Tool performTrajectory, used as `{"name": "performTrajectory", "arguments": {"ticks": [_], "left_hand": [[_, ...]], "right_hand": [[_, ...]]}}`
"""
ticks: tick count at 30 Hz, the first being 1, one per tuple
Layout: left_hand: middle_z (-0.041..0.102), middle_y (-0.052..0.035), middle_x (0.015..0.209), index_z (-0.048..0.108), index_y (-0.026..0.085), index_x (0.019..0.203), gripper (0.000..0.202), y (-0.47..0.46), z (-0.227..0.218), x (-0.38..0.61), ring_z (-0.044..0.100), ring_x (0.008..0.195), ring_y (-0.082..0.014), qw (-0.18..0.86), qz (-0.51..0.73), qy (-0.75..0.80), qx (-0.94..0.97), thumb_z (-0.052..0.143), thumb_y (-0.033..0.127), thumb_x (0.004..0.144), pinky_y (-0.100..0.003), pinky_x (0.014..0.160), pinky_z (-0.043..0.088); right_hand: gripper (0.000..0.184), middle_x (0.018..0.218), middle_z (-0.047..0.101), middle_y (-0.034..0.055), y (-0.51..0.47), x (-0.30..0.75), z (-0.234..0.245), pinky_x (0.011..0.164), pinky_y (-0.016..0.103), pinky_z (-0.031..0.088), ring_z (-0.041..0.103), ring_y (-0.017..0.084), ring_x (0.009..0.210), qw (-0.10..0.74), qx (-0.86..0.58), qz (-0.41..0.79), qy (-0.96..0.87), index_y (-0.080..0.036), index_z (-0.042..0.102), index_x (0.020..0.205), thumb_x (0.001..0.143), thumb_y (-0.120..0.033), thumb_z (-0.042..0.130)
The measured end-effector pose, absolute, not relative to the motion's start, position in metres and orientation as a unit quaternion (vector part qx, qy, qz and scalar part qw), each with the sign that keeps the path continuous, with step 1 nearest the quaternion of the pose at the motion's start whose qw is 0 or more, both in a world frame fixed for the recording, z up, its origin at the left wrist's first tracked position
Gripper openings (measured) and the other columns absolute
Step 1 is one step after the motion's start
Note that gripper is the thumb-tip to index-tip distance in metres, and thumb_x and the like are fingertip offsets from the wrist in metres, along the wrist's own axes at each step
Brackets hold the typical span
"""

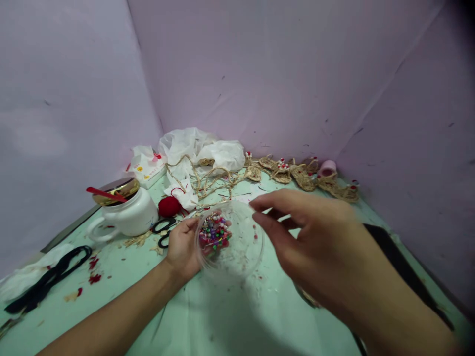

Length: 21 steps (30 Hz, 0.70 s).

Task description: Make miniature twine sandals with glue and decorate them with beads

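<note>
My left hand (pixel 182 247) grips a clear plastic container (pixel 237 257) by its left rim and tilts it toward me. A heap of coloured beads or pins (pixel 214 231) lies inside, against the side near my fingers. My right hand (pixel 308 232) hovers just right of the container's upper rim, thumb and forefinger brought close together in a pinch. Whether anything is between those fingertips is too small to make out.
On the pale green table (pixel 122 277) stand a white mug (pixel 128 212) with a gold lid and red stick, a red yarn ball (pixel 169 206), black scissors (pixel 163 231), a black cord (pixel 48 279), white plastic bags (pixel 200 148), tangled jute twine (pixel 208 180), several woven straw sandals (pixel 304 178). A dark object (pixel 401 267) lies at right.
</note>
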<state>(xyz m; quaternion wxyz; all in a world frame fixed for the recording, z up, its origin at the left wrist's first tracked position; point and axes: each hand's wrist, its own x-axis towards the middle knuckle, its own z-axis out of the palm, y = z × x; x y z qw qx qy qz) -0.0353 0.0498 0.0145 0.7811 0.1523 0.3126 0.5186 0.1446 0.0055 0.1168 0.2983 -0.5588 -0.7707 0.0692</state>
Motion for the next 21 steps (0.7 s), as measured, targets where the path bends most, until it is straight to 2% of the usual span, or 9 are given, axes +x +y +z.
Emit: {"name": "performTrajectory", "arguments": {"ticks": [2, 4, 7, 9, 14, 16, 18, 20, 21], "left_hand": [[0.071, -0.0114, 0.085, 0.066, 0.010, 0.090, 0.035, 0.049, 0.014, -0.037, 0.066, 0.077, -0.0264, 0.789, 0.518, 0.286, 0.164, 0.034, 0.021, 0.081, -0.038, 0.066, 0.052], [0.071, -0.0136, 0.086, 0.065, 0.008, 0.092, 0.034, 0.049, 0.015, -0.037, 0.066, 0.079, -0.0268, 0.794, 0.524, 0.266, 0.158, 0.036, 0.021, 0.080, -0.039, 0.069, 0.052], [0.070, -0.0151, 0.089, 0.065, 0.008, 0.094, 0.033, 0.050, 0.019, -0.037, 0.065, 0.083, -0.0275, 0.792, 0.529, 0.259, 0.161, 0.037, 0.020, 0.079, -0.041, 0.073, 0.051], [0.070, -0.0150, 0.089, 0.064, 0.011, 0.096, 0.034, 0.052, 0.020, -0.038, 0.065, 0.084, -0.0298, 0.799, 0.501, 0.275, 0.186, 0.035, 0.022, 0.081, -0.043, 0.070, 0.051], [0.068, -0.0167, 0.082, 0.062, 0.010, 0.098, 0.045, 0.056, 0.019, -0.041, 0.066, 0.072, -0.0318, 0.837, 0.386, 0.308, 0.236, 0.030, 0.040, 0.087, -0.045, 0.058, 0.051], [0.068, -0.0157, 0.080, 0.061, 0.009, 0.098, 0.045, 0.057, 0.016, -0.041, 0.065, 0.069, -0.0283, 0.837, 0.386, 0.316, 0.224, 0.031, 0.041, 0.087, -0.043, 0.058, 0.051], [0.068, -0.0132, 0.079, 0.061, 0.010, 0.098, 0.041, 0.058, 0.013, -0.041, 0.065, 0.068, -0.0253, 0.827, 0.412, 0.323, 0.207, 0.034, 0.039, 0.087, -0.040, 0.060, 0.052], [0.069, -0.0112, 0.078, 0.063, 0.012, 0.096, 0.037, 0.057, 0.011, -0.040, 0.065, 0.069, -0.0235, 0.814, 0.442, 0.320, 0.199, 0.035, 0.035, 0.087, -0.038, 0.062, 0.052], [0.069, -0.0105, 0.078, 0.063, 0.013, 0.094, 0.036, 0.057, 0.011, -0.039, 0.065, 0.068, -0.0229, 0.808, 0.455, 0.319, 0.199, 0.035, 0.033, 0.087, -0.037, 0.061, 0.052]], "right_hand": [[0.021, 0.081, 0.067, 0.0056, 0.009, 0.149, 0.114, 0.052, 0.026, 0.041, 0.061, 0.018, 0.062, 0.273, -0.598, 0.083, -0.749, -0.022, 0.062, 0.095, 0.075, -0.030, 0.058], [0.032, 0.079, 0.067, 0.0068, 0.012, 0.148, 0.107, 0.048, 0.025, 0.038, 0.060, 0.018, 0.057, 0.211, -0.615, 0.135, -0.747, -0.020, 0.058, 0.103, 0.074, -0.033, 0.059], [0.028, 0.074, 0.066, 0.0039, 0.014, 0.140, 0.098, 0.044, 0.021, 0.033, 0.058, 0.014, 0.054, 0.165, -0.597, 0.187, -0.763, -0.022, 0.056, 0.105, 0.077, -0.019, 0.052], [0.032, 0.068, 0.065, 0.0016, 0.015, 0.135, 0.097, 0.044, 0.021, 0.030, 0.058, 0.014, 0.053, 0.158, -0.590, 0.163, -0.775, -0.024, 0.057, 0.103, 0.076, -0.010, 0.048], [0.038, 0.060, 0.066, 0.0013, 0.020, 0.134, 0.099, 0.047, 0.025, 0.029, 0.061, 0.019, 0.055, 0.130, -0.570, 0.015, -0.811, -0.029, 0.061, 0.099, 0.072, -0.005, 0.048], [0.037, 0.066, 0.067, 0.0025, 0.020, 0.135, 0.100, 0.049, 0.025, 0.033, 0.062, 0.020, 0.060, 0.156, -0.550, 0.013, -0.820, -0.027, 0.061, 0.100, 0.073, -0.005, 0.049], [0.033, 0.080, 0.068, 0.0045, 0.017, 0.136, 0.104, 0.056, 0.026, 0.039, 0.063, 0.019, 0.069, 0.237, -0.534, 0.033, -0.811, -0.023, 0.060, 0.102, 0.074, -0.009, 0.052], [0.024, 0.086, 0.068, 0.0041, 0.011, 0.136, 0.111, 0.061, 0.025, 0.043, 0.062, 0.018, 0.073, 0.327, -0.526, 0.059, -0.783, -0.021, 0.062, 0.095, 0.075, -0.012, 0.053], [0.019, 0.083, 0.068, 0.0025, 0.007, 0.137, 0.114, 0.059, 0.024, 0.043, 0.061, 0.016, 0.070, 0.352, -0.528, 0.075, -0.770, -0.021, 0.064, 0.089, 0.076, -0.013, 0.053]]}}
